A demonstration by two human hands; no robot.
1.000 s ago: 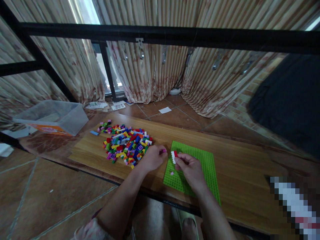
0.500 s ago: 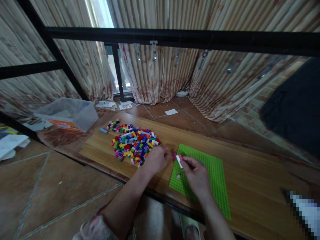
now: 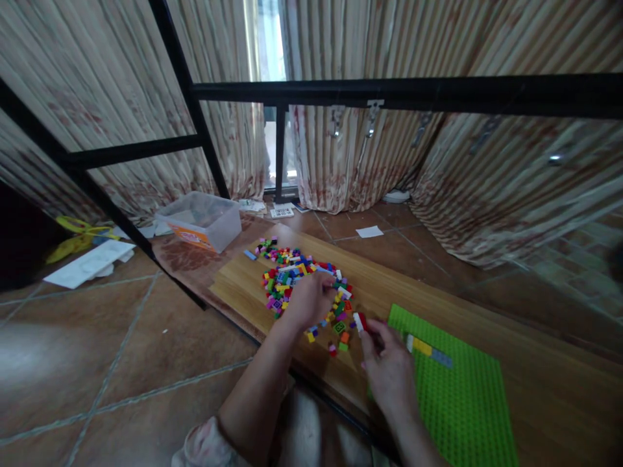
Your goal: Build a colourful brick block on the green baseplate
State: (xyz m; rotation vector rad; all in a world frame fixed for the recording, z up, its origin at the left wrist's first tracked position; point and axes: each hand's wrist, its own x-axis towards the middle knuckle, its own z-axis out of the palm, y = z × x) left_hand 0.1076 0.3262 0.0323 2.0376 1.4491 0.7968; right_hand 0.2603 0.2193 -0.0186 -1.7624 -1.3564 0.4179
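My left hand [image 3: 309, 299] lies on a heap of small coloured bricks [image 3: 292, 279] on the wooden board [image 3: 243, 285], its fingers curled down into the pile. What they hold, if anything, is hidden. My right hand [image 3: 387, 363] is closed on a small red and white brick piece [image 3: 359, 322], held just off the left corner of the green baseplate [image 3: 462, 402]. A short row of white, yellow and blue bricks [image 3: 428, 351] sits on the baseplate just right of that hand.
A clear plastic tub [image 3: 202, 220] stands on the floor left of the board. Black metal frame bars [image 3: 389, 91] cross in front of striped curtains [image 3: 370, 155]. Papers [image 3: 87, 263] and a yellow object [image 3: 78, 233] lie on the tiled floor at the far left.
My left hand has moved from beside the baseplate's corner onto the brick pile. My right hand still holds the red and white piece. The view has swung to the left.
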